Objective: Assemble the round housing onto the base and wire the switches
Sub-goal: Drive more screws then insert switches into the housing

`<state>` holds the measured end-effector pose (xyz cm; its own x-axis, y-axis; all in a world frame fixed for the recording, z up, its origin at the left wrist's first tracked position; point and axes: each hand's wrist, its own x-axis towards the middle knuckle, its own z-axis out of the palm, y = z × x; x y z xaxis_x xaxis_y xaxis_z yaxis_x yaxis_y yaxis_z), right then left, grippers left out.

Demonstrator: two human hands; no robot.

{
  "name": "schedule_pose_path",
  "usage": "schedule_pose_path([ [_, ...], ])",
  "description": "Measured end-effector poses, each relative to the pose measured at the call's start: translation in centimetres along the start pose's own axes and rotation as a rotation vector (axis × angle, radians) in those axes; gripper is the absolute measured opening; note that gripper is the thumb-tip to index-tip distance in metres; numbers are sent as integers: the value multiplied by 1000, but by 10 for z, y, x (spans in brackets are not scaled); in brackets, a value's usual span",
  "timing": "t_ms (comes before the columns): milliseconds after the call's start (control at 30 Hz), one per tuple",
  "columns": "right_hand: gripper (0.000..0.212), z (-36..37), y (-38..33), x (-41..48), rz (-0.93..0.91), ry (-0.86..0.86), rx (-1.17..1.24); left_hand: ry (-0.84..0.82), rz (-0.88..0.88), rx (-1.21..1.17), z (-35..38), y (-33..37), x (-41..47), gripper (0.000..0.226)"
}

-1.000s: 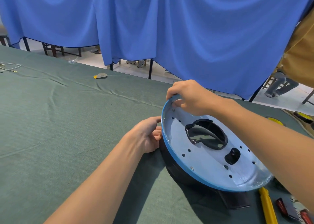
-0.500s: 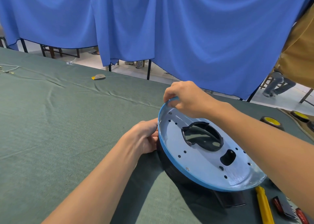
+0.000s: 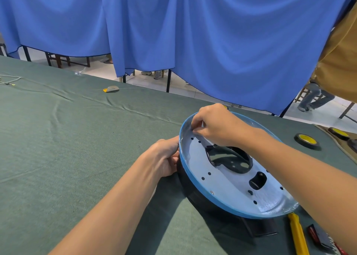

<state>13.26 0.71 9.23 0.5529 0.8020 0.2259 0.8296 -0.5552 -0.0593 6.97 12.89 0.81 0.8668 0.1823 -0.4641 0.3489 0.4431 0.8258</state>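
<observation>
**Round housing (image 3: 231,179) held at its rim**

It lies tilted on a black base (image 3: 191,189) on the green bench (image 3: 77,158). The left hand (image 3: 164,158) curls round its left edge, and the right hand (image 3: 216,127) pinches the far rim with bent fingertips

Tabletop (image 3: 58,158): green cloth, creased. Round housing (image 3: 228,185) toward near right corner. Tape roll (image 3: 307,141) by right edge. Yellow-handled tool (image 3: 297,233) at near right corner. Grey-yellow scrap (image 3: 111,89) and white wire (image 3: 11,79) along far edge.
</observation>
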Motion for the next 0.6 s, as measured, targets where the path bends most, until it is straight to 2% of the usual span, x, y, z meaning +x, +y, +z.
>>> schedule_pose_path([
  [167,12,-3,-3,12,68,-86,-53,10,-5,-49,1,0,-1,19],
  [267,20,-7,-5,16,107,-131,-62,33,-8,-75,0,-1,0,32],
  [400,11,-11,-11,21,147,-175,-44,59,10,-116,-1,-3,4,45],
  [467,17,-12,-14,22,195,-179,-8,58,5,-110,-1,-3,4,43],
  [600,15,-15,-16,21,399,-203,185,54,-10,-121,1,-1,0,30],
])
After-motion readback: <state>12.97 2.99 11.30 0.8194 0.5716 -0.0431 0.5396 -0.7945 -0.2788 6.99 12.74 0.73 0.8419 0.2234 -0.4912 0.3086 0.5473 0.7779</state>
